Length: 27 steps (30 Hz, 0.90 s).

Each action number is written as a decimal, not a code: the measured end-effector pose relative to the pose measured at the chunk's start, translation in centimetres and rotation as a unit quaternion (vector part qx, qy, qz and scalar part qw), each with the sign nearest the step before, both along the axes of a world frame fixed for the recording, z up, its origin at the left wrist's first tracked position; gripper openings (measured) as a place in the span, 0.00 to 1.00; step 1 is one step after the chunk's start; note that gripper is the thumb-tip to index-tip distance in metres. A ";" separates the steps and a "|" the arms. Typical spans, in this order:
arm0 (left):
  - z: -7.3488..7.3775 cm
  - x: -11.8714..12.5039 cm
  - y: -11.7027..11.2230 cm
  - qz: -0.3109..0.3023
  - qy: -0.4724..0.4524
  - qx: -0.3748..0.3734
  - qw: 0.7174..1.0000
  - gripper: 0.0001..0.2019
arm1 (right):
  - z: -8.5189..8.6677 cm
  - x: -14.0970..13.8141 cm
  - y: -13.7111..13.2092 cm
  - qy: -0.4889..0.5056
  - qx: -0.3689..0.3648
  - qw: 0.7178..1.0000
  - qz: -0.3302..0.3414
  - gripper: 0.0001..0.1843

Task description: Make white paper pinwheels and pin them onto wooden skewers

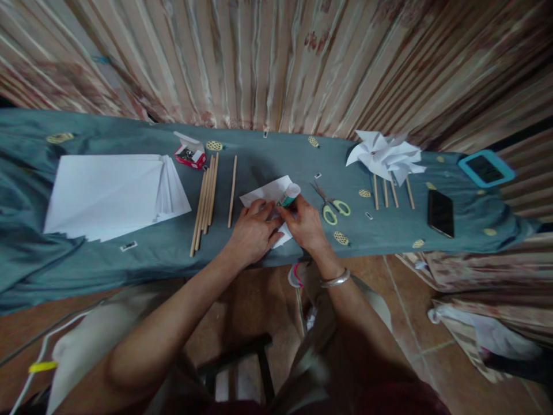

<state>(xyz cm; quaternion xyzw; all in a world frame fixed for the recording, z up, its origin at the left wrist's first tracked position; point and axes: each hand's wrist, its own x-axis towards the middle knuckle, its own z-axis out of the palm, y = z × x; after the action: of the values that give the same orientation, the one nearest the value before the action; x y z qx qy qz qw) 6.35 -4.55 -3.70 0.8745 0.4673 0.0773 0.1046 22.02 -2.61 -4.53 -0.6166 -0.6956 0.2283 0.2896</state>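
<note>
My right hand (305, 223) is closed round a glue stick (288, 195) with a green body and a white cap, held tilted over a folded white paper (268, 193) on the teal tablecloth (268, 158). My left hand (253, 230) lies on the same paper with its fingers pressed down flat. A metal bangle (334, 280) sits on my right wrist. Scissors (330, 206) with yellow-green handles lie just right of my right hand.
A stack of white sheets (112, 193) lies at the left, with several wooden sticks (206, 202) and a small red box of pins (190, 154) beside it. Finished paper pinwheels (386, 157) on sticks, a black phone (440, 212) and a blue-cased device (486, 168) lie right. Curtains hang behind.
</note>
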 end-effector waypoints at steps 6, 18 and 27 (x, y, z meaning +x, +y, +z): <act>-0.1 0.0 0.0 0.002 -0.009 0.000 1.000 0.16 | -0.1 0.2 0.1 -0.002 0.003 1.000 0.011 0.11; -0.1 0.0 -0.1 0.000 0.004 0.013 1.000 0.16 | -0.3 0.1 0.0 -0.041 0.002 0.999 0.006 0.11; 0.0 0.0 0.0 -0.002 -0.002 0.003 1.000 0.16 | 0.0 -0.3 -0.1 -0.095 0.004 0.995 0.014 0.13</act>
<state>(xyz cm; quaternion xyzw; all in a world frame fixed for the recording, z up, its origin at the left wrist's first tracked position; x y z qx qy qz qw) 6.35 -4.55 -3.66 0.8754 0.4655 0.0801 0.1028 21.69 -2.69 -4.54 -0.6248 -0.7292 0.1700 0.2215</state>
